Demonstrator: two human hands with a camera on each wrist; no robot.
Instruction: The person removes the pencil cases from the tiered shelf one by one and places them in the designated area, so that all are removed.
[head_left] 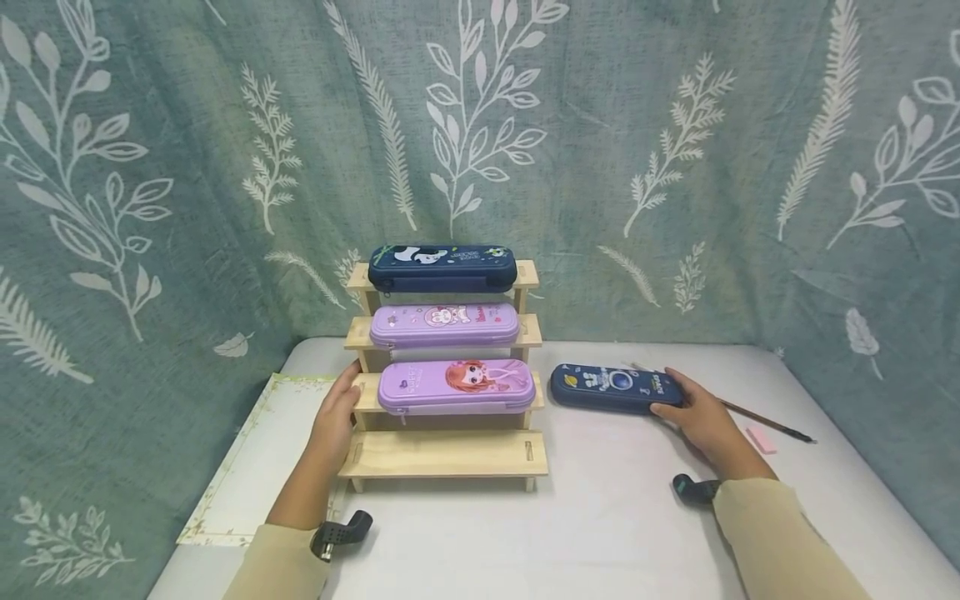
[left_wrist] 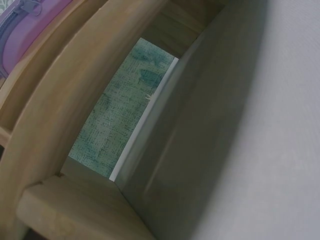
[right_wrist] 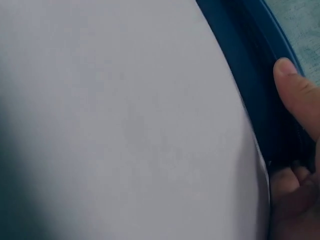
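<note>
A wooden step rack [head_left: 450, 454] has several shelves. My left hand [head_left: 335, 417] is against its left side at the second shelf from the bottom, some fingers hidden behind the wood. My right hand [head_left: 701, 421] grips the right end of a dark blue space pencil case [head_left: 618, 389], right of the rack. In the right wrist view the thumb [right_wrist: 295, 92] presses the side of this case [right_wrist: 250, 75]. From the top shelf down sit a navy panda pencil case [head_left: 442, 268], a lilac pencil case [head_left: 446, 325] and a purple pencil case with a girl [head_left: 457, 386]. The bottom shelf is bare.
Behind my right hand lie a dark brush-like stick [head_left: 768, 418] and a pink eraser [head_left: 761, 439] on the white table [head_left: 600, 525]. A pale sheet with a patterned border [head_left: 232, 467] lies to the left. Green leaf-patterned cloth [head_left: 585, 167] hangs around the table.
</note>
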